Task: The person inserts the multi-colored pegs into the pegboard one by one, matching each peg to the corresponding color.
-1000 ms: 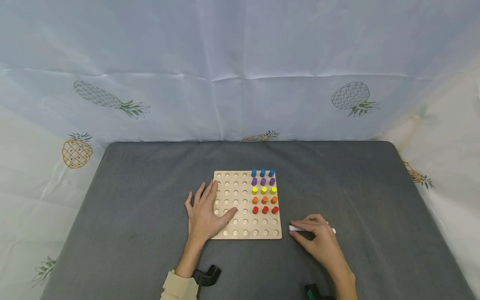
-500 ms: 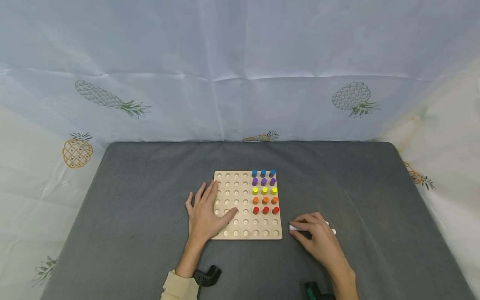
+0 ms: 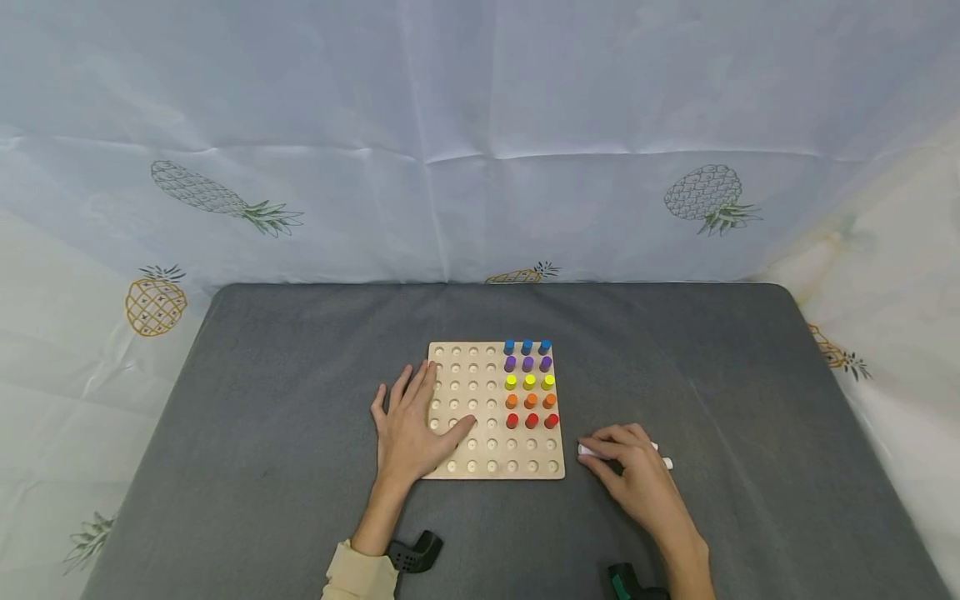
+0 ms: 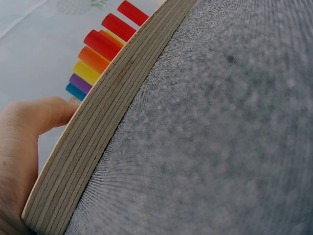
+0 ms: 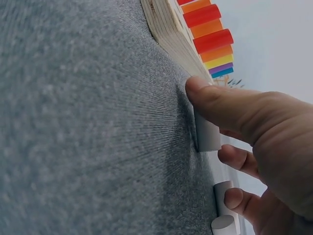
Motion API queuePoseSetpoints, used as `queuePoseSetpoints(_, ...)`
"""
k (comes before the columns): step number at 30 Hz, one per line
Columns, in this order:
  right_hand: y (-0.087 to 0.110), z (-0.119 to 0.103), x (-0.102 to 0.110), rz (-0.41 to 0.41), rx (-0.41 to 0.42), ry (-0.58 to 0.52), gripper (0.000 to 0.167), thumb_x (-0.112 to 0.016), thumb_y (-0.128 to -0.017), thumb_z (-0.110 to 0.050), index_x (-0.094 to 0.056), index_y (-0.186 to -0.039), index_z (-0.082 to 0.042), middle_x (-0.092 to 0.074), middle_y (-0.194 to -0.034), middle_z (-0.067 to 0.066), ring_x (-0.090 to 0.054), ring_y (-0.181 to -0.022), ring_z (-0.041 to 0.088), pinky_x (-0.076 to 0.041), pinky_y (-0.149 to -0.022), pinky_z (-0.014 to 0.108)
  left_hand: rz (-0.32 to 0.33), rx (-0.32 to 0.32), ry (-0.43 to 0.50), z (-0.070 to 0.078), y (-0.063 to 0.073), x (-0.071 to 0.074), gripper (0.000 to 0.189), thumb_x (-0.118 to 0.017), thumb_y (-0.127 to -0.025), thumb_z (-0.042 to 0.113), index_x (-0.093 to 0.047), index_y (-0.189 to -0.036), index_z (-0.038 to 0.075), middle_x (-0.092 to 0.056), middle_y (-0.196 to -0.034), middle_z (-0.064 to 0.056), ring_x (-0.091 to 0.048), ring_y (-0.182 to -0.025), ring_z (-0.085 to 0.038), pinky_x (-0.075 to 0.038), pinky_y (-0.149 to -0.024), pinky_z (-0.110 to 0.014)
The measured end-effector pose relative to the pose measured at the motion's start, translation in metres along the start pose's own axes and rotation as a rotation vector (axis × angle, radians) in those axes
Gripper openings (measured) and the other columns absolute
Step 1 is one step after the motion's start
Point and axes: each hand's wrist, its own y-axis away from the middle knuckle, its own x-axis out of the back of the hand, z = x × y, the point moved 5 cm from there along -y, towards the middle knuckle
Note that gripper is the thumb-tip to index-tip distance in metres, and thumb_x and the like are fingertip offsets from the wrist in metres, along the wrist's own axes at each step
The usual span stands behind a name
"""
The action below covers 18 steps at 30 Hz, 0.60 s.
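Observation:
A square wooden peg board (image 3: 480, 468) lies on the grey table. On its right part stand rows of blue, purple, yellow, orange and red pegs (image 3: 532, 421); its other holes hold no pegs. My left hand (image 3: 408, 437) rests on the board's left side, fingers spread, the thumb lying over the holes. Right of the board, my right hand (image 3: 641, 479) pinches a white peg (image 5: 208, 132) between thumb and fingers, low over the cloth. In the right wrist view, other white pegs (image 5: 224, 225) lie by the curled lower fingers.
The grey cloth-covered table (image 3: 285, 467) surrounds the board. A pale curtain with pineapple prints (image 3: 480, 208) hangs behind the table's far edge. Black wrist devices (image 3: 416, 552) are worn on both wrists.
My right thumb has risen slightly toward the fingers, and the near end of the white peg has moved up a little. The left hand and board have stayed put.

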Motion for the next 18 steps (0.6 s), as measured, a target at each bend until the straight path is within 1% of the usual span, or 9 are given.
queuePoseSetpoints(5,-0.001,0.0008,0.0,0.003,-0.017,-0.029,0.025,-0.088,-0.076,-0.013,-0.084,-0.101,-0.014,-0.076,-0.094,-0.009,-0.055,-0.089,0.006,-0.05,-0.074,0.028,0.002,0.004,0.0,0.0001,-0.0005,0.0001,0.101,-0.073,-0.074,0.063,-0.044,-0.156,0.013,-0.047,-0.16,-0.009,-0.036,-0.152,-0.035,-0.01,-0.121,-0.067)
queuePoseSetpoints(8,-0.0016,-0.0006,0.0013,0.018,-0.033,-0.063,0.025,-0.089,-0.076,-0.012,-0.084,-0.1,-0.014,-0.078,-0.094,-0.008,-0.056,-0.09,0.005,-0.051,-0.076,0.029,0.004,0.004,-0.004,-0.0003,-0.0004,0.0004,0.101,-0.073,-0.074,0.064,-0.044,-0.156,0.013,-0.047,-0.16,-0.009,-0.036,-0.152,-0.035,-0.01,-0.121,-0.067)
queuePoseSetpoints(12,-0.0033,-0.0027,0.0038,0.043,-0.065,-0.102,0.025,-0.089,-0.076,-0.012,-0.084,-0.1,-0.014,-0.079,-0.092,-0.008,-0.054,-0.088,0.002,-0.05,-0.074,0.026,0.002,0.004,-0.006,-0.0003,-0.0004,0.0004,0.101,-0.073,-0.074,0.064,-0.044,-0.156,0.013,-0.047,-0.16,-0.008,-0.036,-0.152,-0.035,-0.01,-0.121,-0.067)
queuePoseSetpoints(18,-0.006,-0.0065,0.0059,0.07,-0.097,-0.117,0.026,-0.09,-0.075,-0.011,-0.084,-0.101,-0.013,-0.08,-0.089,-0.009,-0.053,-0.087,0.0,-0.049,-0.073,0.025,0.001,0.006,0.0,0.0003,-0.0004,0.0004,0.1,-0.073,-0.074,0.063,-0.044,-0.156,0.012,-0.047,-0.16,-0.009,-0.036,-0.152,-0.036,-0.01,-0.121,-0.067)
